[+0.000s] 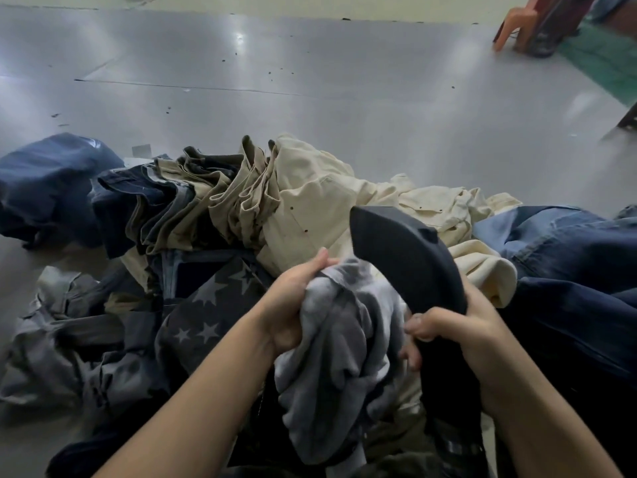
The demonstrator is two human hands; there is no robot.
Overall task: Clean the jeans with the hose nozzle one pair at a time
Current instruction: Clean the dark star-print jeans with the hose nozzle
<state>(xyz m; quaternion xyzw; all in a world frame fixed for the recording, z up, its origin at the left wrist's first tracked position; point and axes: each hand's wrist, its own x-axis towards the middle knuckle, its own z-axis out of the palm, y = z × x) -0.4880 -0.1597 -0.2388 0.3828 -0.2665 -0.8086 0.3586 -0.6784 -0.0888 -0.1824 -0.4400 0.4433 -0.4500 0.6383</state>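
At the lower centre of the frame the grey jeans (339, 343), soft and probably light, are gripped at a bunched edge by the left hand (293, 305), while the stiff black hose nozzle (410, 260) is clasped by the right hand (462, 336).

Grey washed jeans (339, 360) gripped by left hand (293, 305); black hose nozzle (410, 257) held by right hand (462, 334); cream trousers (320, 201) heaped behind.
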